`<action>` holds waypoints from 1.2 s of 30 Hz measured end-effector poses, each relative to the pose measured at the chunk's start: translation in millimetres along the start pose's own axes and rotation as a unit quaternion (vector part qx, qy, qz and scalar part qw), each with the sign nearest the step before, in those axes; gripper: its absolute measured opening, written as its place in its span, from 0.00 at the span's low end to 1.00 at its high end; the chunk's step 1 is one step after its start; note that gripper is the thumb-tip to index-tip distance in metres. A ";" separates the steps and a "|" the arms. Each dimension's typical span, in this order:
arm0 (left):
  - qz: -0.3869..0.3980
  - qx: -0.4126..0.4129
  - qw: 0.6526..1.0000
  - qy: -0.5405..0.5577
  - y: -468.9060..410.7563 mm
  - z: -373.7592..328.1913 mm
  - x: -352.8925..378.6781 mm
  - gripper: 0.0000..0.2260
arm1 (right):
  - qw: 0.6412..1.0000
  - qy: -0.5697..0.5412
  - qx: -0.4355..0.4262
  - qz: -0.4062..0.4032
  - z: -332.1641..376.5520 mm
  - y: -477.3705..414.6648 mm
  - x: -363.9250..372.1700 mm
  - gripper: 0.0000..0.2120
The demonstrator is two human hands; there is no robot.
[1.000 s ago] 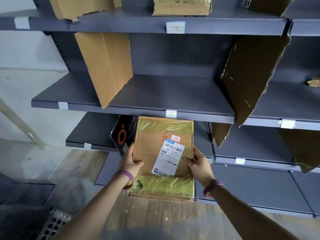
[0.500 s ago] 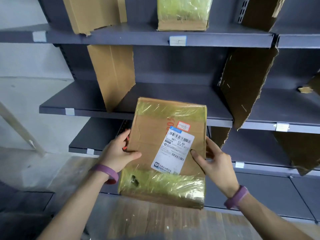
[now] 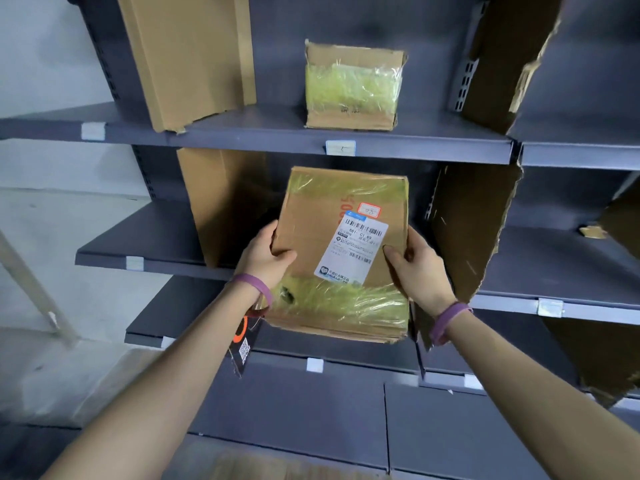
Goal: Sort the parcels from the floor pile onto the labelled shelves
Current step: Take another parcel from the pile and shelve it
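My left hand (image 3: 266,258) and right hand (image 3: 415,268) clasp the parcel (image 3: 311,237) by its sides, thumbs on top, label (image 3: 353,251) facing me. It is in the air before the middle shelf (image 3: 145,244), between two dividers (image 3: 467,230). A second parcel (image 3: 353,84) sits on the top shelf (image 3: 415,142).

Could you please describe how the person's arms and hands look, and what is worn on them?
Both forearms are bare; no sleeves show. The left hand and the right hand wear no gloves. Each wrist carries a thin purple band: the left wristband and the right wristband.
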State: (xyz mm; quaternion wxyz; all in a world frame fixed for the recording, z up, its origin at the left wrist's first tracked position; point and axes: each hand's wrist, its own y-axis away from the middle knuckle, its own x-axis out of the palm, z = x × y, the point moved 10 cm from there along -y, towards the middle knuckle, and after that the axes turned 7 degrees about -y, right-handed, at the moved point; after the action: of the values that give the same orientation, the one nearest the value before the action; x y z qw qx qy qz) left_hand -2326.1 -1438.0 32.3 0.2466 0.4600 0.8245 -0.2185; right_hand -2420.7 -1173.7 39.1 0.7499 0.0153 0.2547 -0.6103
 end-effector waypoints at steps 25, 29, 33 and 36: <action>-0.109 0.198 0.973 -0.039 75.8 29.7 30.9 0.27 | 0.974 0.183 -0.127 -0.047 -38.0 85.6 32.4 0.30; -0.078 0.190 0.977 -0.064 71.8 40.3 42.5 0.28 | 0.967 0.234 -0.105 0.011 -52.3 89.2 47.1 0.36; -0.061 0.171 0.982 -0.055 50.1 37.1 44.9 0.29 | 0.959 0.261 -0.107 0.008 -42.2 68.8 49.8 0.36; -0.042 0.168 0.983 -0.060 20.0 30.0 45.4 0.29 | 0.953 0.289 -0.088 0.022 -38.4 43.9 58.9 0.37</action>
State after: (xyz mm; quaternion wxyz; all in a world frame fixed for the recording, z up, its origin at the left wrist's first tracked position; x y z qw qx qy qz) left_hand -2323.3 -1416.4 -21.4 0.2057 0.4460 0.7784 -0.3910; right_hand -2386.8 -1203.1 -30.5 0.6555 0.1305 0.5132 -0.5384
